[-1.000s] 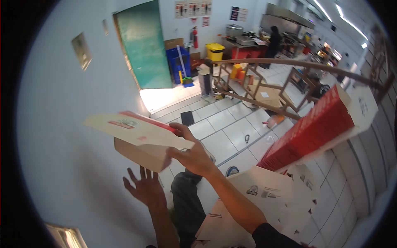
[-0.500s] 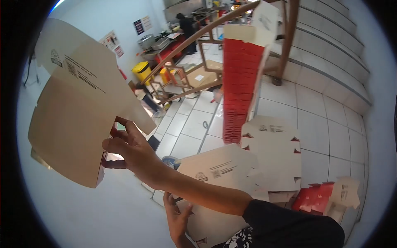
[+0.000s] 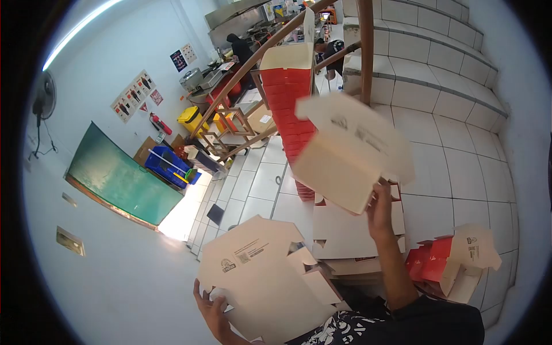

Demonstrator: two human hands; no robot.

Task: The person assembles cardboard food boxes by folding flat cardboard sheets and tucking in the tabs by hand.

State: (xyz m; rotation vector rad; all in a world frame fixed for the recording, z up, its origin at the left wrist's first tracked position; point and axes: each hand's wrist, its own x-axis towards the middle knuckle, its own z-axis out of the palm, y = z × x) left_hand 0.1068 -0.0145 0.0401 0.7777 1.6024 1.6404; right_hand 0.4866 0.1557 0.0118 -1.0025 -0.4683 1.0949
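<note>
In my right hand (image 3: 380, 215) is a partly folded cardboard box (image 3: 336, 167), brown inside, its printed lid flap raised. I hold it by its lower edge, in front of the tall stack of nested red boxes (image 3: 284, 98). My left hand (image 3: 213, 310) grips the left edge of a flat box blank (image 3: 264, 282), thumb on top and fingers partly hidden. Print and a square code show on this blank, which lies before my body. Beyond it lie more flat box blanks (image 3: 351, 233), partly covered by the raised box.
A red folded box (image 3: 445, 264) sits on the floor at right. Behind the stack run a wooden railing (image 3: 253, 63) and tiled stairs (image 3: 414, 69). Two people are in the kitchen area beyond. A green panel (image 3: 123, 175) and a blue bin (image 3: 167, 167) stand at left.
My right hand has carried the folded box from far left to the right, beside the red stack. My left hand has moved left with the flat blank, and the view has shifted.
</note>
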